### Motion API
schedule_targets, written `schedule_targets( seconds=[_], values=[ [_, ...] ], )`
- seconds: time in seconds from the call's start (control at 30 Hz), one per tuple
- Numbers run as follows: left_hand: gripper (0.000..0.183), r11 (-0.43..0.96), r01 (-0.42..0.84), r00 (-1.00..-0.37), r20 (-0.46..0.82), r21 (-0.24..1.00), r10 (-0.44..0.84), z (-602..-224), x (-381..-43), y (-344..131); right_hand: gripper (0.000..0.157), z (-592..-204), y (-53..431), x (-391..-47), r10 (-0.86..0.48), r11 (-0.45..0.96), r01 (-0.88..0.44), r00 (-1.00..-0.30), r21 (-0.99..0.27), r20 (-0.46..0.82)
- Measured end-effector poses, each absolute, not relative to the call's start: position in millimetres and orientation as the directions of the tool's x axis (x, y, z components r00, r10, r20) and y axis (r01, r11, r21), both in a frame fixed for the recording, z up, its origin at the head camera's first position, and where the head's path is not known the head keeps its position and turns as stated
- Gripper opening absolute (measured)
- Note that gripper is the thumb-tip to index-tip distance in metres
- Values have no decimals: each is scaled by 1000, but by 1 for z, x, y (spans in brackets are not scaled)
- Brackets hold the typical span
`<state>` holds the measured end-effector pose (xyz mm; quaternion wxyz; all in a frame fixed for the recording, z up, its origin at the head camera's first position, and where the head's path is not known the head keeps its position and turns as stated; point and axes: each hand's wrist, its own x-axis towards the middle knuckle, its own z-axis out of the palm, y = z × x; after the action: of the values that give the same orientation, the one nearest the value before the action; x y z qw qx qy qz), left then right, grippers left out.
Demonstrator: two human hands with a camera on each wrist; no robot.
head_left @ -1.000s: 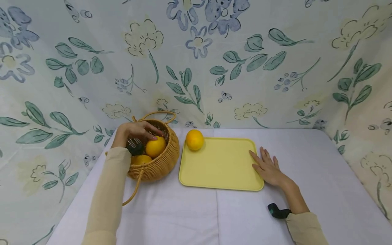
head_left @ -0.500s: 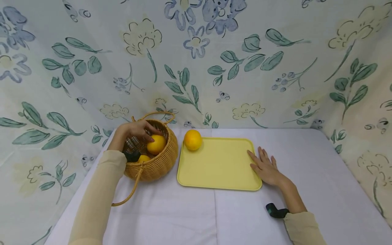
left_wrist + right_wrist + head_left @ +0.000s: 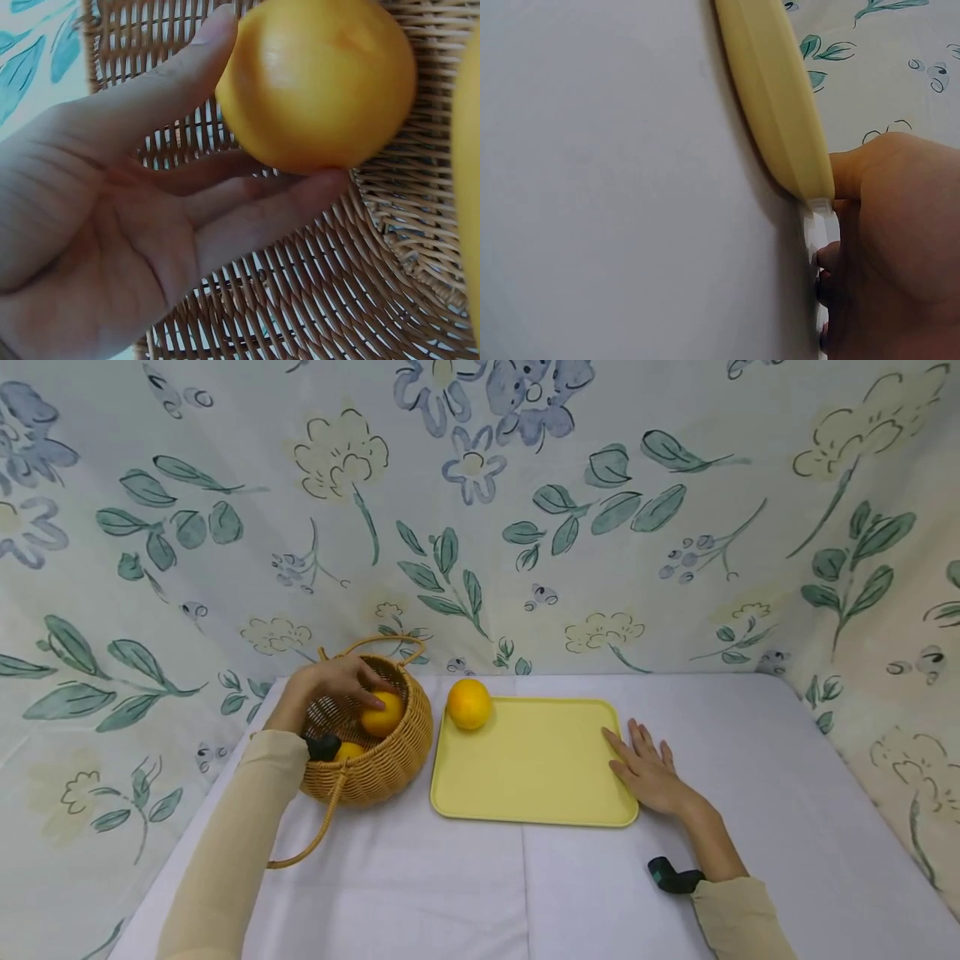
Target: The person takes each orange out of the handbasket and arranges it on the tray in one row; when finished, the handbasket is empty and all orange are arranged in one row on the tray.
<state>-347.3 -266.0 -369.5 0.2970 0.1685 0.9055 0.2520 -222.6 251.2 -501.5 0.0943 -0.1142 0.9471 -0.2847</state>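
In the head view my left hand reaches into a round wicker basket. It pinches an orange that lies against the far side. Close up in the left wrist view, the thumb lies along one side of the orange and the fingers meet its other side. A second yellow-orange fruit sits lower in the basket, partly hidden by the wrist strap and rim. My right hand lies with fingers spread at the right edge of a yellow tray, thumb and index over its rim.
Another orange rests on the tray's back left corner. The basket's front handle droops onto the white tablecloth. A floral curtain hangs right behind the table.
My left hand's fingers have settled around the orange in the basket, and the forearm has swung left. The right hand stays at the tray's edge. The head view has shifted slightly.
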Motion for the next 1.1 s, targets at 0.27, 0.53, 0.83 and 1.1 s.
schedule_targets(
  seconds=[0.27,0.53,0.83,1.1],
  values=[
    [42,820,218,-755,-441,529,485,-371,-351,-267,61,-503,251,-224,-266,820,-160,-957,-549,-117],
    [51,843,200,-805,-406,500,432,-366,-349,-272,61,-502,251,-224,-271,816,-163,-955,-555,-118],
    [56,900,189,-827,-431,392,361,-359,-346,-272,61,-502,252,-224,-271,816,-162,-955,-554,-120],
    [46,859,136,-830,-416,494,371,-358,-343,-274,61,-501,250,-224,-265,821,-154,-956,-549,-128]
  ],
)
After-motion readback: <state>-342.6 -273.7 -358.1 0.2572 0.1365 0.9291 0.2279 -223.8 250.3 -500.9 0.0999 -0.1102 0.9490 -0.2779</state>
